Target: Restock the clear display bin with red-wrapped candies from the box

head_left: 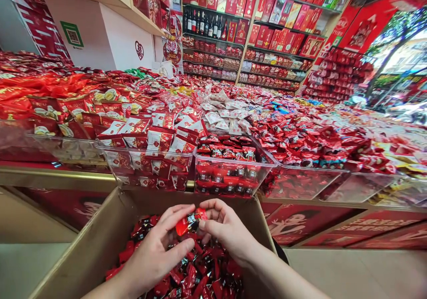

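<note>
Above an open cardboard box point(83, 241) filled with red and black wrapped candies point(196, 272), a single red and black candy packet point(191, 222) is held between both hands. My right hand point(227, 228) pinches the packet's right end with thumb and fingers. On the packet's left side, my left hand point(163, 245) is curved around it, fingertips near its top edge and thumb below, apart from the fingers; whether it grips the packet is unclear. Just beyond the box, a clear plastic bin point(233, 161) holds neat rows of similar red and black packets.
Clear bins of white and red packets point(160, 141) and durian packets point(75, 107) stand to the left. More bins of red candies point(296, 139) extend right. Shelves point(247, 36) with boxes and bottles rise behind. A pale floor point(353, 272) shows at the right.
</note>
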Demonstrator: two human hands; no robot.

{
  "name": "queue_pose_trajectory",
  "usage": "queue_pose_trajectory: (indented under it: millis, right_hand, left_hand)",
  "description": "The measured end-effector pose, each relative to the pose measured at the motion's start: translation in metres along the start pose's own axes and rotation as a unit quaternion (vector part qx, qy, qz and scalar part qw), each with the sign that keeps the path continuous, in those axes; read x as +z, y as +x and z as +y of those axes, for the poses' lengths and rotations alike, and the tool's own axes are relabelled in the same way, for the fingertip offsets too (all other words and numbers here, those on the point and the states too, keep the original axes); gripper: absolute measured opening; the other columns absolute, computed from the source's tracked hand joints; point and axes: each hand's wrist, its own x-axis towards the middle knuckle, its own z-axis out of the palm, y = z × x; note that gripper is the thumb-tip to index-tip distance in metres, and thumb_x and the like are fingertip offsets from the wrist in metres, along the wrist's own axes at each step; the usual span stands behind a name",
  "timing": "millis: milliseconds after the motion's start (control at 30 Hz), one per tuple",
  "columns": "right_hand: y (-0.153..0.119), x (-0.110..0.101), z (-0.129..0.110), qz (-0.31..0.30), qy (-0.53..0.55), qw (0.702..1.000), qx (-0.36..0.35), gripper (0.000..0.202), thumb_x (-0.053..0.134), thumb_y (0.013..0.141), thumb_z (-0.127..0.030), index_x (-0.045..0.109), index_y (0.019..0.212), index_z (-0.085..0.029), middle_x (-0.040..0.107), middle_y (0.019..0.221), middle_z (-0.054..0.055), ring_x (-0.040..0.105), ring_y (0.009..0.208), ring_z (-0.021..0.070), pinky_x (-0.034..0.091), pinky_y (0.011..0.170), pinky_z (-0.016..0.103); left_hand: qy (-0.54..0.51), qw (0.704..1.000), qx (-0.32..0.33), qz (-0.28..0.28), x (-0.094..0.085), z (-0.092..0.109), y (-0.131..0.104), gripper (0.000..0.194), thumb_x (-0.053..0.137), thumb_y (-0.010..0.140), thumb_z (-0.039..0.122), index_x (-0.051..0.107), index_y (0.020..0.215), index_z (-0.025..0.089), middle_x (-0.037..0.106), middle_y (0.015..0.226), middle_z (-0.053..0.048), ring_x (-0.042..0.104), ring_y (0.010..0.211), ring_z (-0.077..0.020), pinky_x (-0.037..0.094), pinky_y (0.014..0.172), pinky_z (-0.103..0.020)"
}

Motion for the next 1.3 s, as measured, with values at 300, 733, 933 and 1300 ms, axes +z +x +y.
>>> queue_pose_trajectory:
  millis: [300, 733, 933, 1300]
  right_hand:
    - [-0.002, -0.01, 0.003, 0.003, -0.042, 0.999, -0.02, 0.038, 0.066, 0.058, -0.022, 0.044, 0.09, -0.016, 0.051, 0.064, -0.004, 0.045, 0.051, 0.0052, 0.034, 0.045, 0.018]
    - [-0.015, -0.005, -0.01, -0.062, -0.437, 0.891, -0.104, 0.02, 0.056, 0.061, -0.021, 0.054, 0.081, -0.017, 0.053, 0.066, -0.002, 0.044, 0.056, 0.0074, 0.035, 0.049, 0.017]
    - [-0.039, -0.001, -0.061, -0.157, -0.426, 0.883, -0.122, 0.034, 0.05, 0.066, -0.017, 0.05, 0.1, -0.023, 0.051, 0.065, -0.003, 0.042, 0.052, 0.0075, 0.032, 0.045, 0.018]
    - [0.046, -0.011, -0.177, 0.048, -0.536, 0.8, -0.264, 0.004, 0.049, 0.064, -0.018, 0.048, 0.063, -0.014, 0.042, 0.051, -0.004, 0.035, 0.046, 0.005, 0.026, 0.044, 0.019]
  left_hand:
    - [-0.164, 0.98, -0.109, -0.016, 0.002, -0.004, 0.005, 0.044, 0.06, 0.069, 0.019, 0.036, 0.106, 0.02, 0.062, 0.064, 0.004, 0.056, 0.057, -0.0104, 0.044, 0.051, -0.02]
    - [-0.013, 0.999, -0.038, 0.022, 0.007, -0.01, -0.008, 0.037, 0.056, 0.069, 0.026, 0.042, 0.103, 0.028, 0.053, 0.074, 0.005, 0.052, 0.072, -0.0134, 0.04, 0.068, -0.024]
    - [-0.092, 0.994, -0.05, 0.024, 0.005, -0.001, -0.01, 0.039, 0.049, 0.071, 0.046, 0.042, 0.104, 0.028, 0.055, 0.069, 0.005, 0.05, 0.056, -0.0112, 0.037, 0.053, -0.023]
    - [-0.048, 0.997, -0.032, 0.045, 0.011, -0.019, -0.006, 0.031, 0.054, 0.07, 0.041, 0.049, 0.097, 0.026, 0.049, 0.063, 0.007, 0.045, 0.051, -0.0092, 0.037, 0.05, -0.022]
